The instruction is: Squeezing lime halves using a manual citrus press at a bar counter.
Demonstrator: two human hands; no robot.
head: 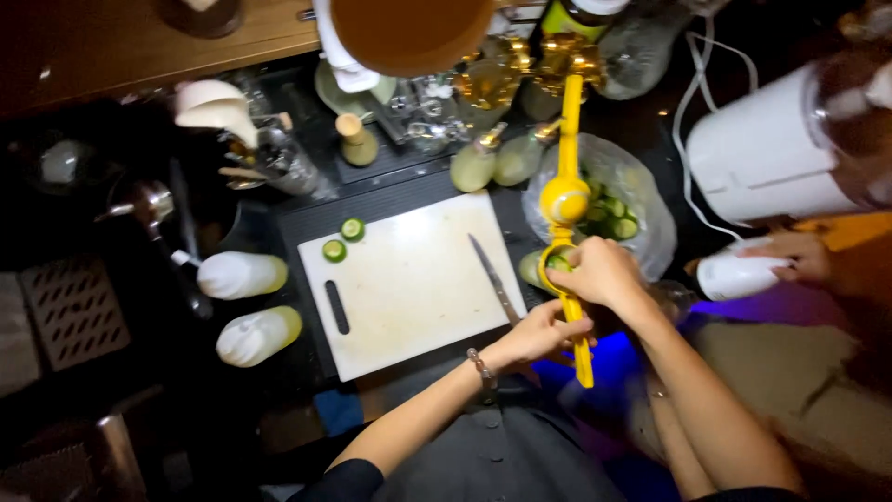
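Observation:
A yellow hand citrus squeezer (567,200) stands open, its upper arm pointing away from me. My left hand (544,333) grips its lower handle near the cutting board's right edge. My right hand (604,271) rests on the squeezer's cup, fingers closed over a green lime piece (556,263). A white cutting board (409,279) carries two lime ends (344,239) at its far left corner and a knife (492,277) near its right edge.
A clear bag of limes (618,209) sits right of the squeezer. Two squeeze bottles (246,302) lie left of the board. Bottles and bar tools crowd the back. Another person's hand (799,256) holds a white bottle (739,274) beside a white blender base (762,153).

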